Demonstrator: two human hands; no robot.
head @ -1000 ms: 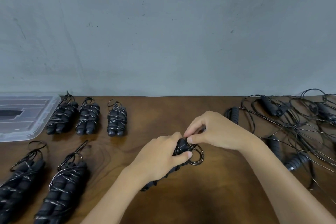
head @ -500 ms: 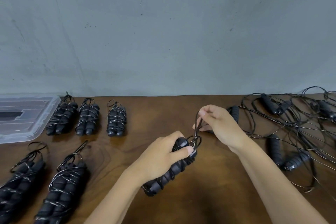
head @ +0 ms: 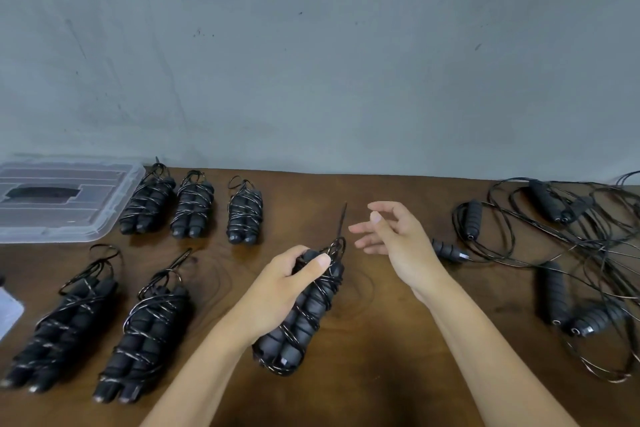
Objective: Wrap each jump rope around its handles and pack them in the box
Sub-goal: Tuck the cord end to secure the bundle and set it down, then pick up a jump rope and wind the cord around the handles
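Wooden table [head: 381, 357], grey wall behind: wrapped jump rope [head: 304, 315] at centre, gripped by left hand [head: 277, 295]; right hand [head: 394, 239], fingers spread, empty, has released cord tail; box [head: 117, 218] at 10 o'clock; bundle judged ready for packing

Black wrapped jump rope [head: 304, 315], tilted, in left hand [head: 277, 291]

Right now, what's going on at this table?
A person is bundling jump ropes. The left hand grips a wrapped rope over the table; the right hand is open beside it, holding nothing. Five finished bundles lie left, near a clear box. A tangled pile waits right.
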